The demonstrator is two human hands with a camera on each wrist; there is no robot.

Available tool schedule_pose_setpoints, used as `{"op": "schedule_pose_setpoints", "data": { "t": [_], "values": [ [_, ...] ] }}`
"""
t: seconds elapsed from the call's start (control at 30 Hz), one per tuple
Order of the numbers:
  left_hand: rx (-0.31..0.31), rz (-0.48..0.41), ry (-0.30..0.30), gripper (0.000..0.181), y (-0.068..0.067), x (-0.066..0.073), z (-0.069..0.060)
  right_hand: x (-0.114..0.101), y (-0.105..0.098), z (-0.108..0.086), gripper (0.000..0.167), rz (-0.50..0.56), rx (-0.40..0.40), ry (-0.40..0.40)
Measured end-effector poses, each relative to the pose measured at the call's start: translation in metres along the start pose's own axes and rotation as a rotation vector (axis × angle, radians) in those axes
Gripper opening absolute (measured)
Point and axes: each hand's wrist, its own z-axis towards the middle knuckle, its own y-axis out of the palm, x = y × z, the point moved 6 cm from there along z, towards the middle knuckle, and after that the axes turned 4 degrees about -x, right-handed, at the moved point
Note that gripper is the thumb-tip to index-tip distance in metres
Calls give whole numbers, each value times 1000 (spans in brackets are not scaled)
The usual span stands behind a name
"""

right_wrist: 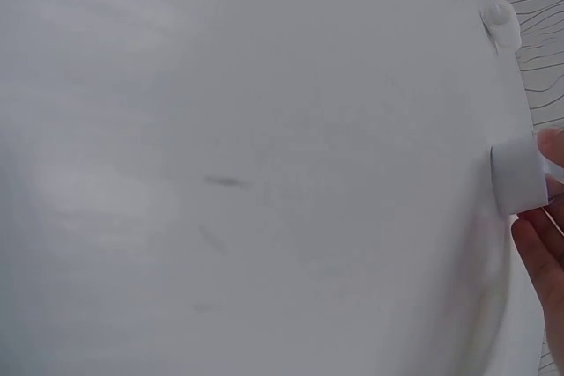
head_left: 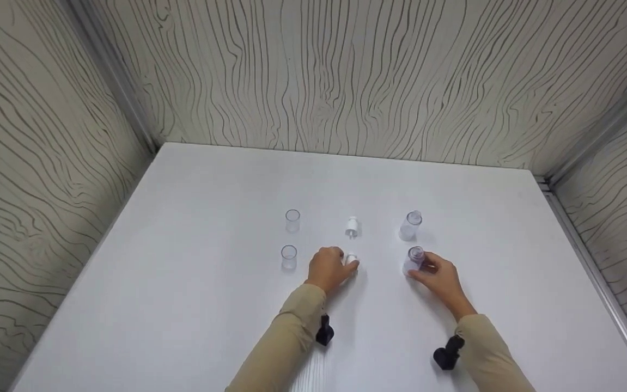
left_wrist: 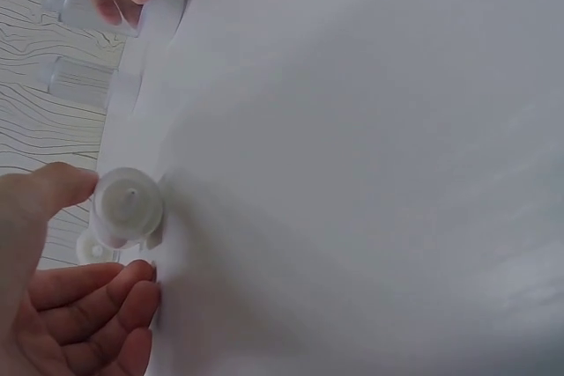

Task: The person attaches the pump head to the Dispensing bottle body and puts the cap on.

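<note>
On the white table (head_left: 199,228): two rows of parts stand in three columns, clear cups at left, white pump tops in the middle, clear bottles at right.
Left arm: its beige sleeve (head_left: 283,340) comes in from the bottom edge and slants forward and to the right, with a black device (head_left: 324,331) at the wrist.
Left hand (head_left: 328,268): lowered over the near pump top (head_left: 352,259), palm turned inward, thumb at the part's side, fingers loosely bent just beside it; the left wrist view shows a gap below the part, so the hand is spread around it rather than closed.
Right arm: angled forward and to the left, a second black device (head_left: 448,354) at the wrist.
Right hand (head_left: 444,280): holds the near bottle (head_left: 413,262) upright at the table, thumb on the near side, fingers bent round behind.
Far row: the far cup (head_left: 292,221), the far pump top (head_left: 352,226) and the far bottle (head_left: 411,226).
Near cup (head_left: 288,257): just left of the left hand, apart from it.
Spacing: the hands are well apart, roughly level.
</note>
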Motion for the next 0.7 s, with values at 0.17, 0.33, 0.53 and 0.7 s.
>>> {"op": "schedule_pose_setpoints", "data": {
  "t": [0.17, 0.33, 0.53, 0.7],
  "values": [
    [-24, -29, -15, 36, 3, 1, 0, 1, 1, 1, 49, -8, -4, 3],
    [-38, -50, -26, 33, 3, 1, 0, -1, 2, 2, 48, 8, -2, -13],
    [-15, -56, -12, 32, -1, 2, -3, -4, 4, 3, 46, 42, -2, -40],
    [-29, -91, -30, 34, -3, 1, -2, -4, 7, 4, 46, 50, -12, -52]
  ]
}}
